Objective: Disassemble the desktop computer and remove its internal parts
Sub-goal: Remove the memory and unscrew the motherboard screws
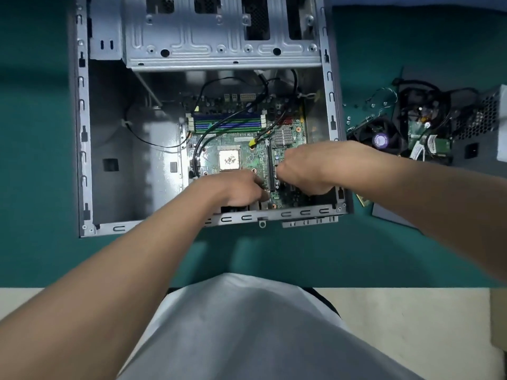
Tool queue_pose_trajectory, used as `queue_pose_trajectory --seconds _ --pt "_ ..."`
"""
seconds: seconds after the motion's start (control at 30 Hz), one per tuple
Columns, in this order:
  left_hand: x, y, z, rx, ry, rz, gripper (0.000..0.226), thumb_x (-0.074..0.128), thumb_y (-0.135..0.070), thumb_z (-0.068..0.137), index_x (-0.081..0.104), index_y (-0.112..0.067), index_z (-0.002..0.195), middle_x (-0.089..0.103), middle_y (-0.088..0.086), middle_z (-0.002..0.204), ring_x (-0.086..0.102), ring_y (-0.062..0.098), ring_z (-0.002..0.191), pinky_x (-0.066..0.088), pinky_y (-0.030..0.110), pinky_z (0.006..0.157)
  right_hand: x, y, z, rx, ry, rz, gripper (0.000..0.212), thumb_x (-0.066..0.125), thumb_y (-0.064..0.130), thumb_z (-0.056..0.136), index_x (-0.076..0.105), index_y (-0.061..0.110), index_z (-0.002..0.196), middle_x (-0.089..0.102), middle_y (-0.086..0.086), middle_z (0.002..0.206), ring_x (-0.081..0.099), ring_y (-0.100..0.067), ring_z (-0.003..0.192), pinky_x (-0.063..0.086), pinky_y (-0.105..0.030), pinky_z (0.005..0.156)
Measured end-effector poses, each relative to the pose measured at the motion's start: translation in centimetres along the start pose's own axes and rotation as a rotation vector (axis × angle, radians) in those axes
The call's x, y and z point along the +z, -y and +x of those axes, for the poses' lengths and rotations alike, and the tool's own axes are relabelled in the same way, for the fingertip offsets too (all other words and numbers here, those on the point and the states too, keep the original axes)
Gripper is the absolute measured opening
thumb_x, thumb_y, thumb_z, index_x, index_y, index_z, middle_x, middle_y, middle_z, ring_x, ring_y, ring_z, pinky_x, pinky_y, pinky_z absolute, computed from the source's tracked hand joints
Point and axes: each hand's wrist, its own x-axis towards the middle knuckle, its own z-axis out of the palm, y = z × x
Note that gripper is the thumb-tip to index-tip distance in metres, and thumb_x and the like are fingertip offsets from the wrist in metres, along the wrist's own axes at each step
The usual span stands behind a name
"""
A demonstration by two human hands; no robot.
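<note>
An open grey computer case [109,149] lies flat on the green mat. Its green motherboard [241,149] sits in the right half, with a bare processor [229,159], blue memory slots [227,122] and black cables [219,124] across it. My left hand [236,189] rests on the board's near edge, fingers curled down by the long black slot [271,165]. My right hand [304,167] is just right of that slot, fingers curled down onto the board. What the fingertips of either hand hold is hidden.
A metal drive cage [219,37] spans the case's far end. To the right on the mat lie removed parts: a fan with heatsink [381,138], a power supply [482,124], tangled cables [419,97], small screws [348,120] and a dark side panel [392,215].
</note>
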Motion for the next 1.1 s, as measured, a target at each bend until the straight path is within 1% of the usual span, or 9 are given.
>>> queue_pose_trajectory --seconds 0.07,0.3,0.4,0.47,0.57,0.67,0.73,0.87,1.1 --pt "0.0 -0.1 0.3 -0.015 0.04 0.011 0.047 0.051 -0.04 0.098 0.05 -0.016 0.139 0.054 0.007 0.137 0.05 0.025 0.121 0.037 0.037 0.105 0.0 0.1 0.3 -0.008 0.025 0.01 0.018 0.047 -0.003 0.091 0.058 0.007 0.101 0.046 -0.003 0.084 0.057 -0.021 0.077 0.054 -0.033 0.066" --pt "0.2 0.1 0.5 -0.018 0.052 0.004 0.053 0.046 -0.044 0.099 0.043 -0.016 0.143 0.044 0.007 0.147 0.043 0.026 0.131 0.032 0.044 0.111 0.7 0.2 1.0 0.044 0.012 0.044 0.015 0.049 0.001 0.094 0.056 0.008 0.106 0.038 0.0 0.081 0.054 -0.02 0.08 0.04 -0.026 0.051" --pt "0.2 0.1 0.5 -0.012 0.052 0.001 0.053 0.045 -0.043 0.099 0.04 -0.016 0.145 0.041 0.006 0.149 0.04 0.026 0.134 0.031 0.044 0.112 0.9 0.4 1.2 0.047 0.037 0.08 0.012 0.053 0.009 0.095 0.058 0.007 0.106 0.043 -0.001 0.085 0.055 -0.019 0.081 0.045 -0.029 0.059" --pt "0.2 0.1 0.5 -0.01 0.053 -0.001 0.053 0.044 -0.043 0.1 0.039 -0.017 0.145 0.041 0.006 0.149 0.04 0.026 0.134 0.031 0.043 0.111 1.0 0.5 1.4 0.05 0.037 0.093 0.012 0.055 0.01 0.094 0.058 0.008 0.105 0.042 -0.001 0.083 0.054 -0.017 0.08 0.041 -0.027 0.056" --pt "0.2 0.1 0.5 -0.01 0.052 -0.008 0.053 0.045 -0.042 0.099 0.038 -0.018 0.146 0.039 0.005 0.15 0.039 0.026 0.135 0.03 0.043 0.112 0.9 0.3 1.4 0.067 0.035 0.095 0.006 0.053 0.007 0.094 0.055 0.008 0.1 0.042 -0.001 0.084 0.053 -0.016 0.076 0.039 -0.026 0.052" --pt "0.2 0.1 0.5 -0.003 0.049 -0.008 0.055 0.046 -0.042 0.099 0.036 -0.018 0.148 0.037 0.004 0.152 0.037 0.025 0.137 0.029 0.043 0.113 0.8 0.3 1.2 0.085 0.035 0.095 0.012 0.051 0.002 0.093 0.046 0.013 0.091 0.041 -0.002 0.085 0.052 -0.017 0.075 0.045 -0.029 0.059" --pt "0.2 0.2 0.6 0.002 0.048 -0.005 0.055 0.046 -0.041 0.099 0.036 -0.017 0.147 0.036 0.004 0.153 0.037 0.025 0.136 0.029 0.043 0.113 0.8 0.3 1.2 0.088 0.04 0.096 0.012 0.051 0.0 0.093 0.048 0.012 0.096 0.036 0.0 0.081 0.051 -0.017 0.077 0.047 -0.031 0.066" --pt "0.3 0.3 0.7 0.004 0.048 0.012 0.055 0.045 -0.043 0.099 0.035 -0.018 0.147 0.036 0.005 0.153 0.038 0.026 0.136 0.03 0.045 0.113 0.8 0.3 1.1 0.084 0.034 0.087 0.021 0.05 0.001 0.094 0.052 0.009 0.113 0.03 0.001 0.078 0.051 -0.02 0.085 0.042 -0.032 0.064" --pt "0.2 0.2 0.7 0.009 0.05 0.022 0.057 0.045 -0.043 0.099 0.033 -0.019 0.149 0.034 0.003 0.154 0.035 0.025 0.138 0.029 0.042 0.114 0.7 0.3 0.9 0.088 0.046 0.096 0.026 0.049 -0.001 0.093 0.05 0.013 0.115 0.026 0.004 0.077 0.046 -0.019 0.088 0.039 -0.032 0.065"
